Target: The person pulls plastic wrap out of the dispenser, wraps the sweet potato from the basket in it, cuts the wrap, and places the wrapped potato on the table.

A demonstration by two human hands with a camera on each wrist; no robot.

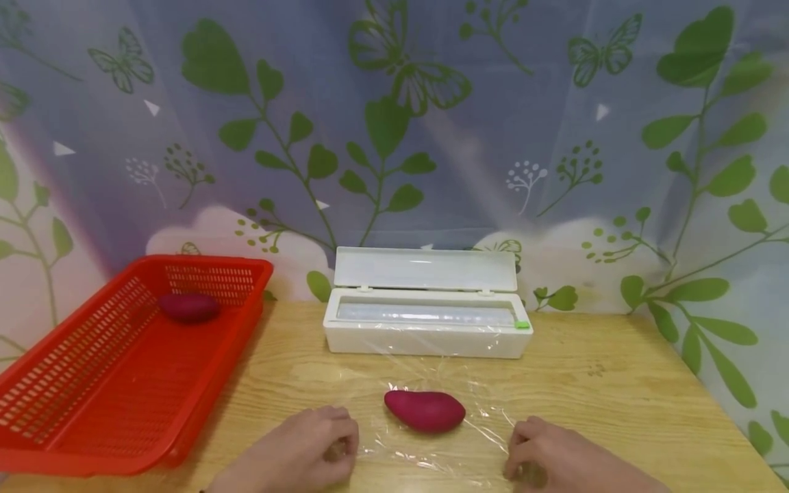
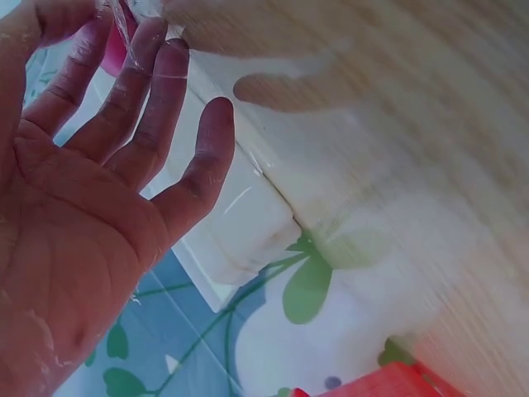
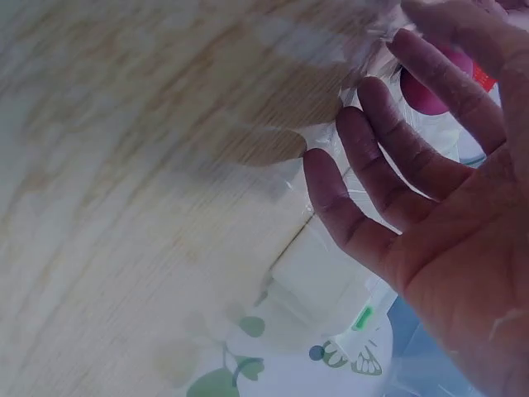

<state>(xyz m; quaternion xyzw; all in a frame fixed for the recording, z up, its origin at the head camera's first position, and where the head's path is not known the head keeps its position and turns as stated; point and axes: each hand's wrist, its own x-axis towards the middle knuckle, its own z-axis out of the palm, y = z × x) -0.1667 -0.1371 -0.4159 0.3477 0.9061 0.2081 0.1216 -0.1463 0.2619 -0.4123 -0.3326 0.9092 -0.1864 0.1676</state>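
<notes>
A purple-red sweet potato [image 1: 425, 411] lies on a sheet of clear plastic wrap [image 1: 431, 464] spread over the wooden table. The wrap runs back to an open white wrap box [image 1: 425, 342] holding a roll. At the sheet's near left, my left hand [image 1: 302, 446] pinches its edge between thumb and forefinger; the other fingers are loosely bent in the left wrist view. My right hand [image 1: 562, 457] pinches the near right edge, its remaining fingers spread in the right wrist view. Neither hand touches the sweet potato. The right thumb's tip is partly out of its wrist view.
To the left stands a red plastic basket [image 1: 92, 464] with another sweet potato [image 1: 189, 308] at its far end. The box's lid [image 1: 425, 269] is raised against a patterned curtain [image 1: 468, 150] behind the table. A small green cutter slide [image 1: 522, 325] sits at the box's right end.
</notes>
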